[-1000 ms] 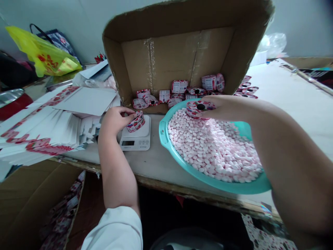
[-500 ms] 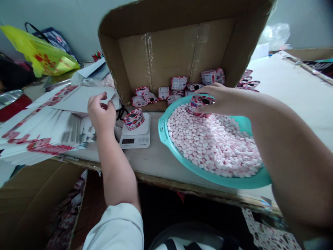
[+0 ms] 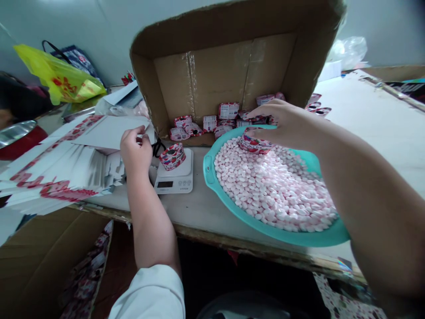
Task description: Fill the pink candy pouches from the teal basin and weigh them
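My left hand (image 3: pixel 136 148) hovers by the near corner of a stack of flat printed cartons (image 3: pixel 86 155), its fingers loosely curled and nothing visible in them. To its right, a small strawberry-printed pack (image 3: pixel 172 157) with a dark round hole stands on a white digital scale (image 3: pixel 174 184). My right hand (image 3: pixel 280 119) reaches over the far rim of a turquoise basin (image 3: pixel 209 170), thumb and fingers apart. Below its thumb, another strawberry-printed pack (image 3: pixel 255 144) rests on the pale pink candies (image 3: pixel 272 186). The fingertips are above packs at the carton's front; whether they touch is hidden.
A large cardboard box (image 3: pixel 219 71) lies on its side behind the basin, with several printed packs (image 3: pixel 229 110) inside. More packs (image 3: pixel 317 106) lie right of it. A yellow bag (image 3: pixel 63 77) and a red bowl (image 3: pixel 23 139) stand left. An open carton (image 3: pixel 46 252) sits below the table edge.
My right hand has let go of the pack on the candies and shifted up and away toward the box. My left hand stays near the card stack. The view has tilted slightly.
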A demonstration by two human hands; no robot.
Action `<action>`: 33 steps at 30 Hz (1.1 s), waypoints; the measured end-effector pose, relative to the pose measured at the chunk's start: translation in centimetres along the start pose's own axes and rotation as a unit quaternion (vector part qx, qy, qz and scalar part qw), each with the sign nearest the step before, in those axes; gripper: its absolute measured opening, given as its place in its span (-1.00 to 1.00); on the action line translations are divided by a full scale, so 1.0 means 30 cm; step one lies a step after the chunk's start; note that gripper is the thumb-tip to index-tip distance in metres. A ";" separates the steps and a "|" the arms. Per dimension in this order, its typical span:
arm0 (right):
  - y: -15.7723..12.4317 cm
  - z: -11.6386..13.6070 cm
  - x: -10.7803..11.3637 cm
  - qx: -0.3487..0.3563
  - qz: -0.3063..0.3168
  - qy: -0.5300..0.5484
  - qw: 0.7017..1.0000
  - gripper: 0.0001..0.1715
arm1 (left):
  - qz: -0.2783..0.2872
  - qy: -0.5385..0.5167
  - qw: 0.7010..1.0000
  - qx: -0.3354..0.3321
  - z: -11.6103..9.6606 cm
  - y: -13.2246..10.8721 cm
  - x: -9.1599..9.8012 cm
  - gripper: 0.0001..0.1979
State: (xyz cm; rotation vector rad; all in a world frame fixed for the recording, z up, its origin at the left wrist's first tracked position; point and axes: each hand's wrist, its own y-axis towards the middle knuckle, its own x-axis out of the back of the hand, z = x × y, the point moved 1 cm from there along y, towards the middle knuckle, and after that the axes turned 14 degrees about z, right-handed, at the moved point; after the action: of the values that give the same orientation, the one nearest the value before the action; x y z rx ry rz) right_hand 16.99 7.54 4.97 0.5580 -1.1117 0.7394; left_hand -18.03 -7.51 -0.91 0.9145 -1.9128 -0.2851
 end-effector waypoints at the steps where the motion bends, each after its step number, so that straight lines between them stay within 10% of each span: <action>1: 0.001 -0.001 -0.001 -0.003 0.004 0.001 1.000 -0.41 | 0.004 -0.001 1.000 -0.001 0.001 0.000 -0.001 -0.70; 12: 0.002 0.008 -0.003 0.040 -0.029 0.012 0.999 -0.42 | 0.062 -0.011 0.998 0.021 -0.027 -0.007 0.011 -0.73; 22: -0.024 0.175 -0.051 0.144 -0.016 0.002 0.989 -0.64 | 0.386 -0.040 0.921 0.018 -0.095 -0.045 -0.014 -0.40; 28: 0.024 0.165 -0.092 0.159 0.034 0.062 0.985 -0.66 | 0.352 -0.006 0.935 0.042 -0.126 -0.037 -0.004 -0.35; 33: -0.036 0.177 -0.048 0.195 -0.005 0.202 0.960 -0.02 | 0.257 -0.073 0.964 -0.017 -0.343 -0.066 0.087 -0.30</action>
State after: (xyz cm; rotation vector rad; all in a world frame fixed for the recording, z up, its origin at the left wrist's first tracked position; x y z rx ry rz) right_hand 14.33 2.62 5.46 0.7045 -0.5848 1.0211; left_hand -9.12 -8.89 5.02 0.3553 -2.1959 -0.0753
